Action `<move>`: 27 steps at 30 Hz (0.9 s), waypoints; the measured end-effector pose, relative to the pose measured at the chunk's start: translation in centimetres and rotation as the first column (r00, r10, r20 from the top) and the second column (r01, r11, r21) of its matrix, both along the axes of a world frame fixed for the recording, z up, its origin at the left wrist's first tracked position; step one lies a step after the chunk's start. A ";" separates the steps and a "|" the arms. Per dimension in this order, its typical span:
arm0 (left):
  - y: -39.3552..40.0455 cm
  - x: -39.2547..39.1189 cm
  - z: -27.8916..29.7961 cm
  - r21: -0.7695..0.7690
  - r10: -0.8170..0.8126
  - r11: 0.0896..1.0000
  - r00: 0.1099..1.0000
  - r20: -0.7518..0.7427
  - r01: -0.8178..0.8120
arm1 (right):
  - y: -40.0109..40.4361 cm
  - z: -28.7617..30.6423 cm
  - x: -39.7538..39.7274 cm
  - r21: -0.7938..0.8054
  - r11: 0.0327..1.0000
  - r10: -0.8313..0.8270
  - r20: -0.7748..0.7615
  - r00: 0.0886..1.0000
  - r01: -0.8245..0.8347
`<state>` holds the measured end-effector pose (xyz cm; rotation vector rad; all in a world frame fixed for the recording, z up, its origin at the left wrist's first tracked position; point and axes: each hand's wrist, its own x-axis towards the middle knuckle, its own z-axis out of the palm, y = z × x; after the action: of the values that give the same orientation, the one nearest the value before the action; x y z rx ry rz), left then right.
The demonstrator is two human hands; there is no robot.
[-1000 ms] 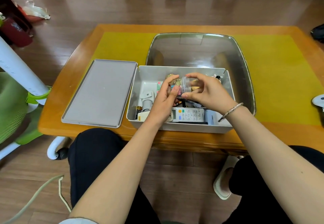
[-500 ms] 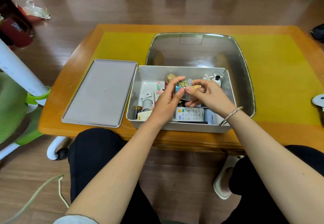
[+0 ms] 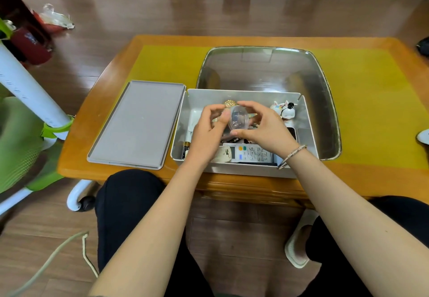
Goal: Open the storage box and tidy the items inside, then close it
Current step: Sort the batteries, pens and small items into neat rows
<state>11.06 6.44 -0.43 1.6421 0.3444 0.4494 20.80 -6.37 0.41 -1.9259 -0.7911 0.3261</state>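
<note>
The grey storage box (image 3: 304, 131) stands open near the table's front edge, its flat grey lid (image 3: 137, 123) lying beside it on the left. Above the box, my left hand (image 3: 207, 131) and my right hand (image 3: 262, 129) both hold a small clear plastic container (image 3: 239, 119), fingers curled round its sides. Inside the box lie a white remote control (image 3: 251, 154), a battery (image 3: 185, 149), a gold round ornament (image 3: 229, 103) and small animal figurines (image 3: 284, 108). My hands hide the box's middle.
A large shiny metal tray (image 3: 325, 92) sits behind the box on a yellow mat (image 3: 376, 101) covering the wooden table (image 3: 92, 111). A green and white chair (image 3: 21, 120) stands at the left. My knees are under the table's front edge.
Both hands have lifted slightly and turned the clear container, which now faces the camera. The left hand has closed round its side. The box and lid have not moved.
</note>
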 end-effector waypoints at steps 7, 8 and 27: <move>3.4 0.0 0.6 -0.065 0.070 0.995 0.992 -0.101 -0.077 | 1.5 0.7 0.2 0.051 0.997 0.060 -0.162 0.985 -0.052; 3.7 -0.1 0.6 -0.059 0.042 0.997 0.993 -0.112 -0.049 | 1.8 0.8 0.3 0.050 0.997 0.076 -0.235 0.969 -0.066; 4.6 -1.0 0.8 -0.152 -0.045 0.988 0.980 -0.193 0.015 | 4.5 -0.3 1.2 0.137 0.987 0.120 -0.322 0.939 -0.079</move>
<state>10.03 11.01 0.42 1.5458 0.4884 0.2326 22.04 -1.90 0.08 -1.6617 -0.6686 0.6306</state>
